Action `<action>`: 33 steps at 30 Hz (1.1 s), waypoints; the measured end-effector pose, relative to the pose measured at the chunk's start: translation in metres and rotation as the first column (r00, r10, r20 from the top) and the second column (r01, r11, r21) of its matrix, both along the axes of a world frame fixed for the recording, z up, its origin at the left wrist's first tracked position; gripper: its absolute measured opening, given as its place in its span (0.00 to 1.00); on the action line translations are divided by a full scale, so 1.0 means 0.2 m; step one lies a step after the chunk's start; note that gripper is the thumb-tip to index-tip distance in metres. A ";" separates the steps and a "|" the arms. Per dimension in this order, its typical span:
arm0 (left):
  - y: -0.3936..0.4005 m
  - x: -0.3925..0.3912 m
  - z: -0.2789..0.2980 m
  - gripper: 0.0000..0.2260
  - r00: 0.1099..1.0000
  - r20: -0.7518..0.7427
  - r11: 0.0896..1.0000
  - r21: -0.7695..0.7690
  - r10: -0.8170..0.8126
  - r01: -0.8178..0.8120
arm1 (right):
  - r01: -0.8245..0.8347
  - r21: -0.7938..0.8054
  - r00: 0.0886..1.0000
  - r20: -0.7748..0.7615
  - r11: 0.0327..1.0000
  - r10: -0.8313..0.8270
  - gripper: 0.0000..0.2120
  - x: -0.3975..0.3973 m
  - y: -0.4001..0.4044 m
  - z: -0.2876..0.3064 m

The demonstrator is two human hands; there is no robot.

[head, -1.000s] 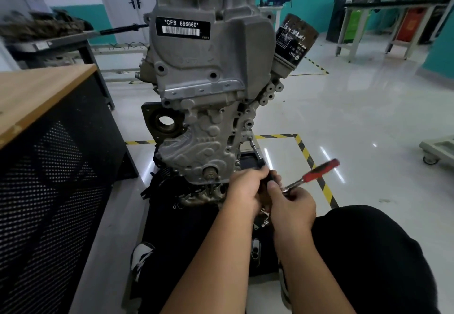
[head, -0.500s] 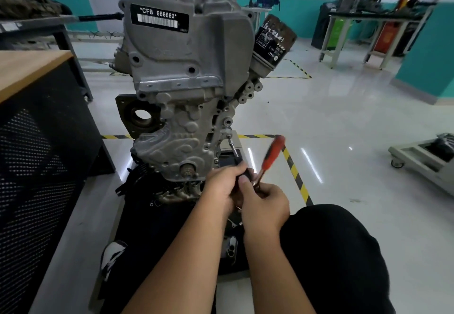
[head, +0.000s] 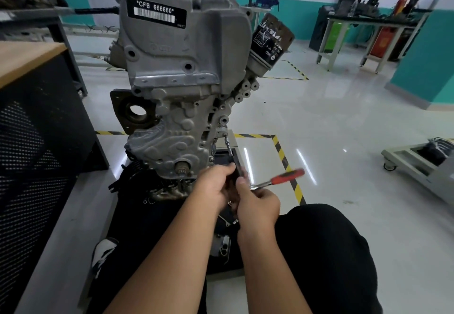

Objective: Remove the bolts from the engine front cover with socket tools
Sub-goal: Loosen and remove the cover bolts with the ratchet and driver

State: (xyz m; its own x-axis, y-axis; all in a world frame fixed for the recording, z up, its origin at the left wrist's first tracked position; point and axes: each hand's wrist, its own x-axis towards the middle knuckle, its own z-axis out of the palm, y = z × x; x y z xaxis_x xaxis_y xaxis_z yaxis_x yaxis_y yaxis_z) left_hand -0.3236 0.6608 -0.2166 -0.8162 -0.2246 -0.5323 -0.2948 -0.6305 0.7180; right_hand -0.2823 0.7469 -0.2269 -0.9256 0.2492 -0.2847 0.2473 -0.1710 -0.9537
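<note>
Engine front cover (head: 177, 127) upright on black stand (head: 137, 220), centre of view. Extension bar (head: 229, 148) runs from bolt (head: 224, 136) at cover's right edge down to both hands. Left hand (head: 213, 188) curled round dark lower end of bar. Right hand (head: 258, 205) grips ratchet near head; red ratchet handle (head: 287, 176) points right. Hands touching, hiding ratchet head. Oil filter (head: 270, 41) upper right of engine. Mesh cabinet (head: 36, 141) close at left. Low trolley (head: 422, 163) far right.
</note>
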 end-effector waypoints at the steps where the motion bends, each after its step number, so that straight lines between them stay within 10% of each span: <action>1: 0.00 -0.01 0.00 0.11 1.000 -0.003 1.000 0.014 0.017 -0.017 | -0.012 0.099 0.999 -0.040 0.995 0.016 0.13 0.00 0.00 0.00; 4: -0.01 -0.01 0.00 0.11 1.000 -0.002 1.000 -0.010 0.014 -0.014 | -0.003 0.224 0.994 -0.106 0.975 0.028 0.13 0.01 -0.01 0.01; 8: -0.01 -0.01 0.00 0.08 0.998 -0.008 0.998 0.006 -0.061 0.061 | 0.003 -0.207 0.998 0.058 0.978 0.010 0.19 0.02 -0.01 0.04; 14: 0.00 -0.03 0.00 0.09 0.998 -0.029 0.998 0.033 -0.057 0.058 | -0.010 0.242 0.993 -0.115 0.970 0.039 0.11 0.02 -0.01 0.01; 20: -0.01 -0.03 -0.03 0.10 0.995 0.006 0.995 0.021 -0.097 0.097 | 0.036 -0.201 0.995 0.097 0.979 -0.016 0.21 0.01 -0.01 0.02; 25: 0.00 -0.03 -0.01 0.06 0.998 -0.006 0.998 0.037 -0.058 0.058 | 0.024 0.119 0.998 -0.065 0.993 -0.016 0.10 0.02 -0.02 0.01; 30: -0.01 -0.03 -0.04 0.07 0.995 -0.005 0.994 -0.020 -0.105 0.104 | 0.072 -0.213 0.995 0.077 0.974 -0.056 0.19 0.00 -0.03 0.02; 33: -0.01 -0.03 -0.02 0.06 0.995 -0.004 0.995 0.006 -0.096 0.096 | 0.021 -0.041 0.999 0.038 0.999 -0.019 0.11 0.01 -0.02 0.01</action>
State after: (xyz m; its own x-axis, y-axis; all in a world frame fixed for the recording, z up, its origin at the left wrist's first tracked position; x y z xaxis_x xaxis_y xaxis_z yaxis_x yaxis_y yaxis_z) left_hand -0.3286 0.6595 -0.2212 -0.8358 -0.1419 -0.5304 -0.3514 -0.6040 0.7154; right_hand -0.2811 0.7425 -0.2251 -0.9092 0.2547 -0.3294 0.2786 -0.2158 -0.9359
